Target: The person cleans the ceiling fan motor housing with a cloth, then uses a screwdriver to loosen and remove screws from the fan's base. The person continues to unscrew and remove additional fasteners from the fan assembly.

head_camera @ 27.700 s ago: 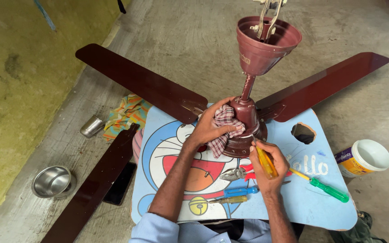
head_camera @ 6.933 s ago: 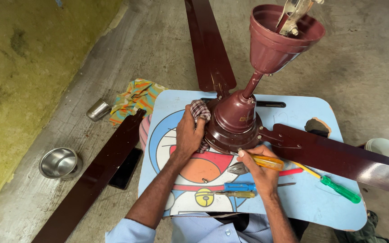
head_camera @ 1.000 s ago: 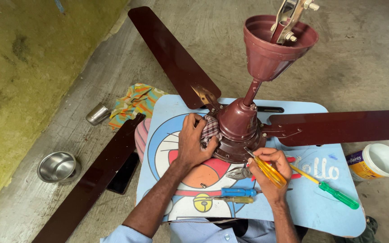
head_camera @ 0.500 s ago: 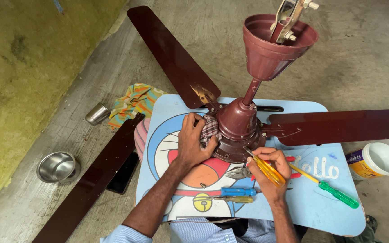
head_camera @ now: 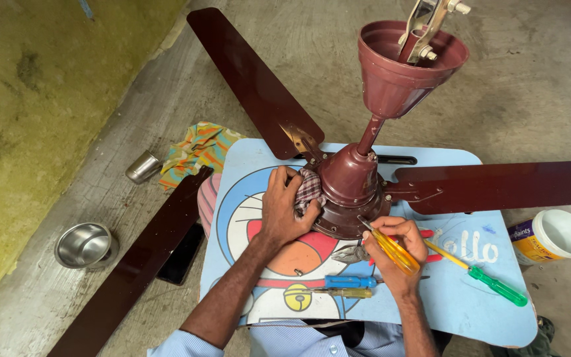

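Note:
A maroon ceiling fan stands on a light blue cartoon-printed table (head_camera: 470, 304), its motor housing (head_camera: 351, 188) at the middle and its cup-shaped canopy (head_camera: 408, 63) up on the rod. My left hand (head_camera: 284, 210) presses a checked cloth (head_camera: 308, 188) against the left side of the housing. My right hand (head_camera: 396, 248) grips a yellow-handled screwdriver (head_camera: 391, 250), its tip touching the lower rim of the housing. Pliers (head_camera: 351, 253) lie under my right hand.
Three fan blades spread out: far left (head_camera: 252, 79), right (head_camera: 503, 185), near left (head_camera: 143, 264). Blue and yellow screwdrivers (head_camera: 345, 285) and a green-handled one (head_camera: 494, 284) lie on the table. A white tub (head_camera: 553, 235), steel bowl (head_camera: 84, 244), steel cup (head_camera: 143, 166), colourful cloth (head_camera: 196, 152) and phone (head_camera: 181, 254) are on the floor.
Nothing has visibly changed in the last second; both hands stay at the housing. Over the longer span the fan has been turned, so its blades point differently.

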